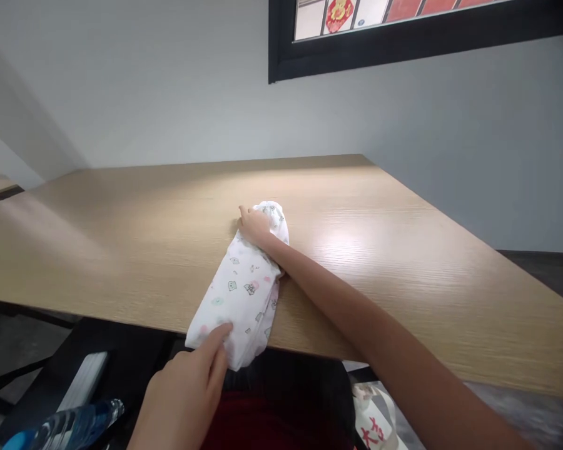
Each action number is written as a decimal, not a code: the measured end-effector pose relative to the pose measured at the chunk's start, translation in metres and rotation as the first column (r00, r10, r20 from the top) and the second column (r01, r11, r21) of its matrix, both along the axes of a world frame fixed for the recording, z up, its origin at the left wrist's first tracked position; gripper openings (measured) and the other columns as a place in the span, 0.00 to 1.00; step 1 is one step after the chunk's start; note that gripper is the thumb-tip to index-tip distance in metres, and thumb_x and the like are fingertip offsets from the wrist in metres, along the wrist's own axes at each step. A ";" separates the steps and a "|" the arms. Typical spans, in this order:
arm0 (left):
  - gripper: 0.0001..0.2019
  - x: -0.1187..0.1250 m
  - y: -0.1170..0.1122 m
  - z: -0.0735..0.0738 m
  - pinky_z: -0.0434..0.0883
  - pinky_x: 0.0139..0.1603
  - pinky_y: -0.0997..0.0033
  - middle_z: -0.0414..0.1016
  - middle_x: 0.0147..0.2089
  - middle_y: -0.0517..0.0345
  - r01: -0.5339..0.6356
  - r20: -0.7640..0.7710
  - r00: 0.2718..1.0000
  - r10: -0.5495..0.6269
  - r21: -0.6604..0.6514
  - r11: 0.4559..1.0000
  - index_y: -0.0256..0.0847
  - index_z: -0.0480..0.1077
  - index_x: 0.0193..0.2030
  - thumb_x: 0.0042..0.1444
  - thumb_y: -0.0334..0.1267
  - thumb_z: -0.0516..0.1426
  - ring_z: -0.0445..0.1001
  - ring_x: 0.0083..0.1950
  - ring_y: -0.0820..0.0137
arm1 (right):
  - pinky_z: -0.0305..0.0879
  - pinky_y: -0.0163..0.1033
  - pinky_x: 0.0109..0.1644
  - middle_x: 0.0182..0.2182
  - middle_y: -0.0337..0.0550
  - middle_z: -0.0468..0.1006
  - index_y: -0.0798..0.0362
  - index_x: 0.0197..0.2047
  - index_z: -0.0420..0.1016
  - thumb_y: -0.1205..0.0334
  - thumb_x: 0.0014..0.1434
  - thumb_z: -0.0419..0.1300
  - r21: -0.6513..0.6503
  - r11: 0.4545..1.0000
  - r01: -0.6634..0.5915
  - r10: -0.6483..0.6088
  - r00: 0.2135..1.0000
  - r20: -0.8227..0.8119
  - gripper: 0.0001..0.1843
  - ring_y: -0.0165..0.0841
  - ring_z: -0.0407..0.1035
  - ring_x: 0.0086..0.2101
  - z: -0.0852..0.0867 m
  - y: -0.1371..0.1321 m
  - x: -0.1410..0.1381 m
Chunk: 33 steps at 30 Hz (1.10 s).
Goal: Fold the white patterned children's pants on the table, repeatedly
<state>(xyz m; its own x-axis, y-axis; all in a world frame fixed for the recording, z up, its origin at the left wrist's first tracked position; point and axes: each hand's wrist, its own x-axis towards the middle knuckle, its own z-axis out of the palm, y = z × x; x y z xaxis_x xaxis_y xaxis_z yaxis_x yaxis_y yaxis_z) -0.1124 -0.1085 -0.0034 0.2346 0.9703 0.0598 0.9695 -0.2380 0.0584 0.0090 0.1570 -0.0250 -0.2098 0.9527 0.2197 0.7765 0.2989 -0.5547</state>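
A folded white cloth garment (244, 294) with small green, pink and dark prints lies lengthwise on the table. Its near end hangs slightly over the front edge, and its far end looks gathered. My right hand (254, 225) rests palm down on the far part, fingers reaching past the garment's left side. At the near end is my left hand (182, 387), its index finger stretched out on the cloth and its thumb beside the near corner. The other left fingers are mostly hidden behind the back of the hand.
The wooden table (136, 231) meets a pale wall with a dark-framed window (356, 59). Below the front edge at left are a water bottle (75, 425) and a pale flat object (83, 381). A white bag (375, 422) with red writing is below at right.
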 end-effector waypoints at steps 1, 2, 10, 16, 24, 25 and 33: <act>0.22 0.007 0.001 0.002 0.61 0.16 0.75 0.74 0.19 0.57 -0.044 -0.007 0.999 0.043 -0.043 0.998 0.45 0.68 0.52 0.59 0.34 0.38 0.74 0.19 0.64 | 0.63 0.49 0.44 0.45 0.54 0.72 0.55 0.55 0.64 0.68 0.58 0.47 0.039 0.999 -0.019 0.018 0.999 0.044 0.21 0.47 0.67 0.43 -0.005 0.000 0.001; 0.22 0.015 0.002 0.004 0.62 0.17 0.74 0.75 0.21 0.57 -0.097 -0.026 0.995 0.095 -0.111 0.989 0.47 0.68 0.53 0.59 0.34 0.39 0.75 0.21 0.64 | 0.63 0.48 0.44 0.47 0.53 0.72 0.55 0.56 0.62 0.68 0.59 0.47 0.075 0.996 -0.044 0.037 0.995 0.094 0.22 0.46 0.67 0.43 -0.008 0.002 0.004; 0.19 0.076 0.002 0.025 0.61 0.17 0.69 0.77 0.25 0.51 0.152 -0.002 0.987 -0.163 -0.357 0.922 0.44 0.68 0.53 0.57 0.38 0.46 0.75 0.23 0.58 | 0.62 0.42 0.48 0.50 0.48 0.71 0.56 0.60 0.59 0.67 0.61 0.43 0.093 0.931 -0.354 0.340 0.930 0.140 0.24 0.39 0.65 0.48 -0.001 0.005 0.067; 0.19 0.067 0.115 0.039 0.69 0.33 0.68 0.75 0.37 0.51 0.232 0.023 0.973 -0.232 -0.033 0.972 0.36 0.70 0.39 0.63 0.37 0.39 0.74 0.35 0.66 | 0.63 0.43 0.51 0.52 0.44 0.70 0.50 0.58 0.62 0.61 0.64 0.42 -0.135 0.905 -0.404 0.378 0.908 -0.184 0.21 0.39 0.63 0.51 0.021 -0.045 0.106; 0.21 0.074 0.149 -0.009 0.46 0.64 0.48 0.59 0.62 0.41 0.410 -0.026 0.912 -0.409 0.016 0.912 0.28 0.59 0.59 0.64 0.36 0.40 0.52 0.65 0.53 | 0.42 0.55 0.63 0.59 0.42 0.60 0.49 0.59 0.60 0.58 0.67 0.37 -0.008 0.880 -0.475 0.469 0.865 0.177 0.23 0.39 0.53 0.58 0.000 -0.041 0.099; 0.22 0.072 0.127 -0.013 0.45 0.64 0.48 0.56 0.64 0.42 0.427 -0.017 0.904 -0.426 0.021 0.904 0.29 0.56 0.61 0.64 0.37 0.39 0.50 0.66 0.54 | 0.36 0.58 0.63 0.60 0.42 0.58 0.50 0.60 0.59 0.57 0.67 0.37 -0.001 0.873 -0.488 0.471 0.841 0.266 0.23 0.40 0.50 0.59 -0.004 -0.030 0.097; 0.24 0.036 0.002 -0.036 0.55 0.62 0.54 0.60 0.63 0.52 0.476 0.025 0.868 -0.495 0.239 0.847 0.35 0.54 0.62 0.60 0.41 0.49 0.58 0.63 0.61 | 0.24 0.58 0.63 0.62 0.42 0.53 0.54 0.63 0.55 0.61 0.66 0.36 0.025 0.919 -0.393 0.358 0.860 0.365 0.24 0.38 0.46 0.61 -0.010 0.024 0.080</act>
